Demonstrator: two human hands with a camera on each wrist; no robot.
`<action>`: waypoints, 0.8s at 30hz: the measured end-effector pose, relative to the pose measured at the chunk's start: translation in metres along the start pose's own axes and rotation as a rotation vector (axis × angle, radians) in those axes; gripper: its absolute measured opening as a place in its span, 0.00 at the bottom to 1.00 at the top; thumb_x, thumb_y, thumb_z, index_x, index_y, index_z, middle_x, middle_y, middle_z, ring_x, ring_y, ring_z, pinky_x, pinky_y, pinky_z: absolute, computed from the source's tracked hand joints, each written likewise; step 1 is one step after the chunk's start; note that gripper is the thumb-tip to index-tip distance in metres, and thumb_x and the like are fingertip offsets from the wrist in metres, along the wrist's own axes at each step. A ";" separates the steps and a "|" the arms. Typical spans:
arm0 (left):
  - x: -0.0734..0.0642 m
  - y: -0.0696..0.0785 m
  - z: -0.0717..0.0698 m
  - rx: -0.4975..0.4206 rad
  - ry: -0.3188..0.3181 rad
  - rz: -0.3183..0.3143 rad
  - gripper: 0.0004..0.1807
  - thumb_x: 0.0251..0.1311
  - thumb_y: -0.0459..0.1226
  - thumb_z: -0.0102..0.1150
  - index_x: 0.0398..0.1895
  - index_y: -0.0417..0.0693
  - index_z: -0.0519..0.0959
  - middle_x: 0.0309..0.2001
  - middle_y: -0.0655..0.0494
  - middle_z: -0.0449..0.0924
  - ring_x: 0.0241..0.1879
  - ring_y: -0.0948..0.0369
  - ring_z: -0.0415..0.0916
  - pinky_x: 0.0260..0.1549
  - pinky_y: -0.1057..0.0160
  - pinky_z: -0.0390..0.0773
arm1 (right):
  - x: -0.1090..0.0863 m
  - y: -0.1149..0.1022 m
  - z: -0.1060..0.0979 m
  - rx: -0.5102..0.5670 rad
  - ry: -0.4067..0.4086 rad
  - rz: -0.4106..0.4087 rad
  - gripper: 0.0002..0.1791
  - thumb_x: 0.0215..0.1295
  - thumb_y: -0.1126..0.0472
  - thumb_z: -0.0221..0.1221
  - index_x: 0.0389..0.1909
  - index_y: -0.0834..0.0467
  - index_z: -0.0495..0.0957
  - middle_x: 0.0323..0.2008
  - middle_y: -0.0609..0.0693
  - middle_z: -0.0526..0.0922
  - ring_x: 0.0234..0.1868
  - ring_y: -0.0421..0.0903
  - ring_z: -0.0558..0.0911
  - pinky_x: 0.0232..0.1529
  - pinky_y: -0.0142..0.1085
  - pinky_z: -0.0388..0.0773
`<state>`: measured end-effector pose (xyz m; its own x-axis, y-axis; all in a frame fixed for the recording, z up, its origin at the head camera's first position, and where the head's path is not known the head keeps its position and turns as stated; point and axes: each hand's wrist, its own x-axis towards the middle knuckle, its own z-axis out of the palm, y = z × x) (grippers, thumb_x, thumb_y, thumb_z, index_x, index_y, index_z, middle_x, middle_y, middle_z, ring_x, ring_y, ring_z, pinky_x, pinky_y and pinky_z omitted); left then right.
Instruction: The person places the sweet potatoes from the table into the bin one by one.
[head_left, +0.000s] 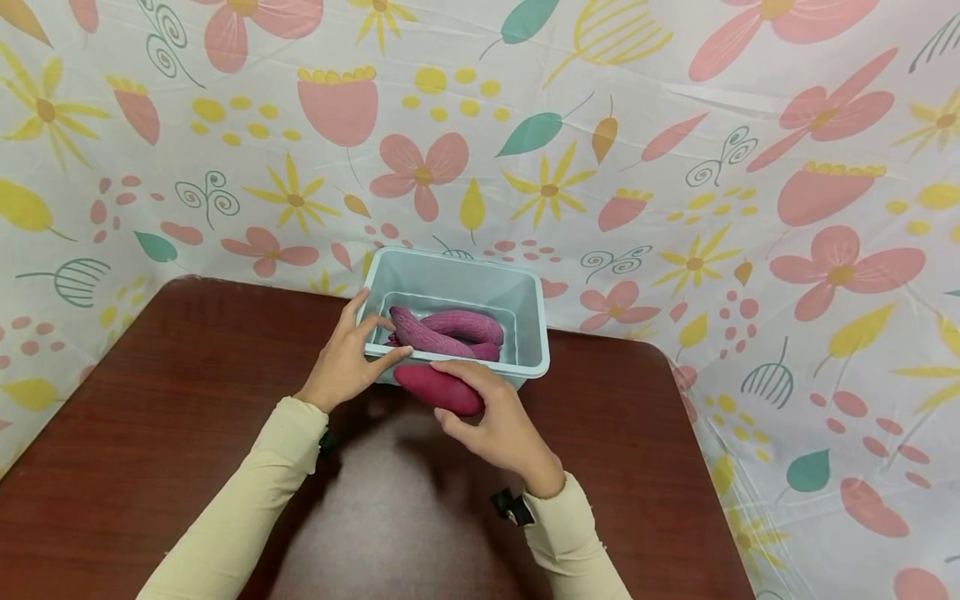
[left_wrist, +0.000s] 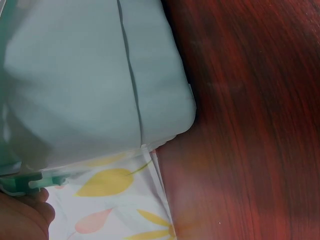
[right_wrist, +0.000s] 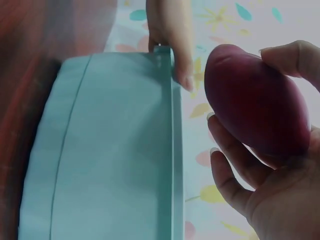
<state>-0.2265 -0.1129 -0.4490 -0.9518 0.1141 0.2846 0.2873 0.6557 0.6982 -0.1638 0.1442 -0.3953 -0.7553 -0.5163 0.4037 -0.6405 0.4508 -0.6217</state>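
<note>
My right hand (head_left: 498,421) holds a smooth magenta sweet potato (head_left: 441,390) between thumb and fingers. It is in the air just before the front wall of a pale blue-grey plastic bin (head_left: 531,367). The right wrist view shows the sweet potato (right_wrist: 255,100) as a dark red oval, above the level of the bin's rim (right_wrist: 177,165). At the bin's front left corner, my left hand (head_left: 347,358) grips the rim, its thumb lying along the front edge. Inside the bin lie long, curved purple vegetables (head_left: 461,323), eggplant-like, crossing each other and partly hidden by the front rim.
The bin stands at the back of a dark red-brown wooden table (head_left: 615,467). Behind it hangs a white cloth (head_left: 480,192) printed with flowers and leaves, which also runs along the right side. Dark bands (head_left: 513,505) sit at the sleeve cuffs.
</note>
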 end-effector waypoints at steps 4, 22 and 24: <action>0.000 0.000 0.000 0.001 0.001 0.007 0.24 0.59 0.63 0.63 0.49 0.61 0.77 0.82 0.53 0.41 0.78 0.44 0.53 0.56 0.36 0.75 | 0.002 0.000 -0.004 0.009 0.031 0.012 0.29 0.60 0.59 0.67 0.65 0.45 0.75 0.61 0.44 0.80 0.59 0.43 0.78 0.56 0.40 0.79; 0.000 0.000 0.000 -0.019 -0.011 -0.016 0.24 0.58 0.65 0.62 0.49 0.64 0.77 0.83 0.58 0.40 0.80 0.46 0.50 0.56 0.37 0.76 | 0.017 0.015 -0.015 0.045 0.081 0.039 0.30 0.62 0.60 0.67 0.66 0.44 0.74 0.63 0.45 0.78 0.60 0.45 0.77 0.53 0.43 0.81; 0.000 0.000 0.000 -0.019 -0.012 -0.016 0.24 0.58 0.65 0.63 0.49 0.63 0.77 0.83 0.58 0.40 0.79 0.46 0.50 0.56 0.37 0.76 | 0.019 0.018 -0.015 0.046 0.085 0.043 0.30 0.62 0.59 0.67 0.66 0.44 0.74 0.63 0.44 0.78 0.59 0.45 0.77 0.53 0.43 0.81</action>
<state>-0.2268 -0.1129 -0.4485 -0.9576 0.1122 0.2653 0.2735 0.6432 0.7152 -0.1915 0.1533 -0.3887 -0.7921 -0.4327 0.4305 -0.6018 0.4358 -0.6693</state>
